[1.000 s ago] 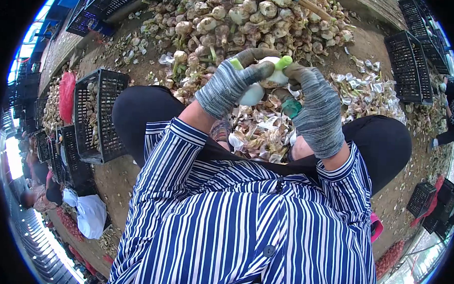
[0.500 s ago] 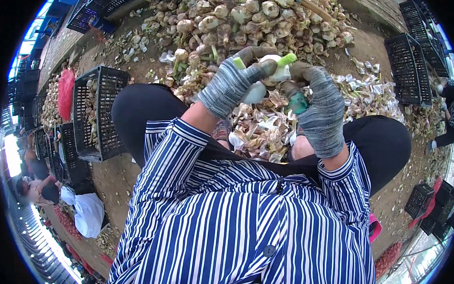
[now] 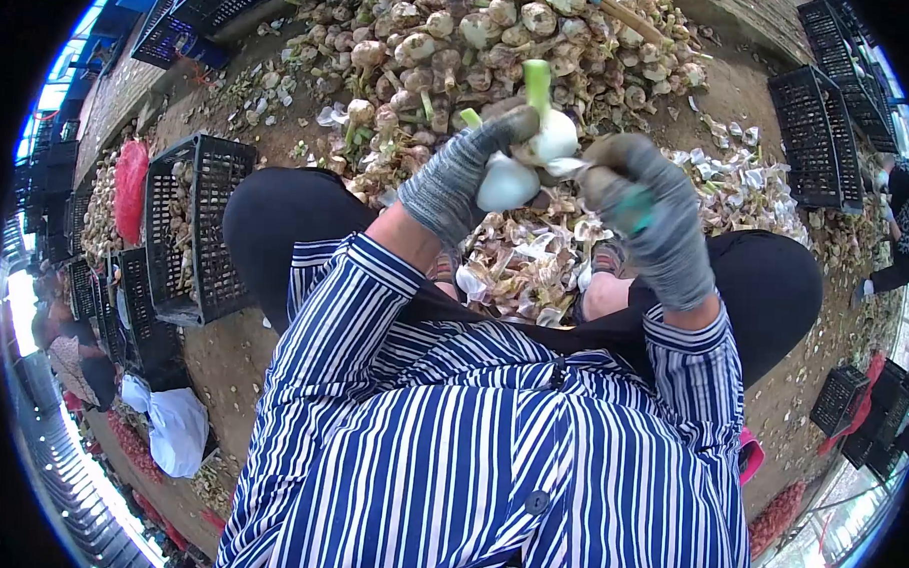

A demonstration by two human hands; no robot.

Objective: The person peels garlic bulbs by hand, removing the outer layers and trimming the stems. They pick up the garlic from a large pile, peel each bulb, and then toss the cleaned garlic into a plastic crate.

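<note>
Holding two garlic bulbs (image 3: 556,139), the left hand (image 3: 479,157) is curling its fingers around them by the near edge of the heap (image 3: 483,45); the right hand (image 3: 646,196) is pinching peel (image 3: 566,168) between its fingertips.

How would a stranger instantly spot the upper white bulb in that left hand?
Start at the big heap of brownish bulbs. In front of it is the left hand in a grey glove. The upper white bulb it holds looks cleaner than the heap, with a thick green stem standing straight up.

Brown floor (image 3: 233,376), bright light (image 3: 21,311) at left
</note>
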